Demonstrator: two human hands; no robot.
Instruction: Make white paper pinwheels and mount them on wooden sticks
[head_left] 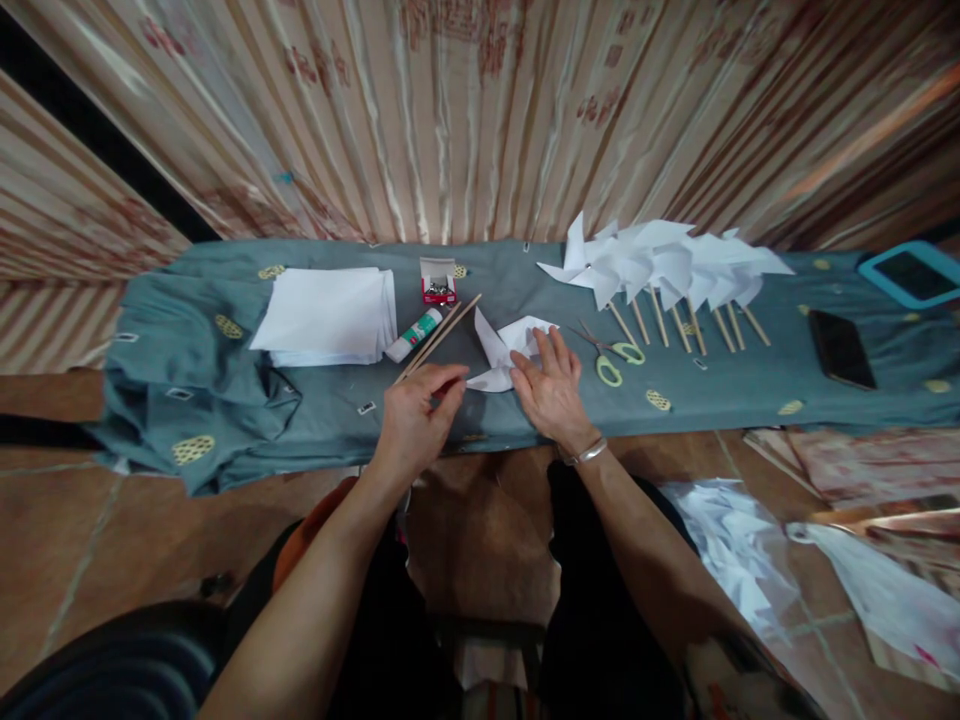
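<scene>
A white paper pinwheel (491,352) with folded blades lies on the cloth between my hands. My right hand (551,388) presses on its right side with fingers stretched out and a little apart. At its lower left blade tip is my left hand (421,408), thumb and forefinger pinched together; what they hold, if anything, is too small to make out. Two wooden sticks (442,338) lie just beyond my left hand, beside a glue stick (415,334). Behind them stands an open red box (439,285) of small metal pins. Scissors (611,355) with green handles rest right of my right hand.
A stack of white paper (326,312) lies left on the grey-green cloth (345,415). Finished pinwheels (660,262) on sticks overlap at the back right. A dark phone (841,350) and a blue-framed device (911,275) lie far right. A plastic bag of folded paper (735,545) sits on the floor.
</scene>
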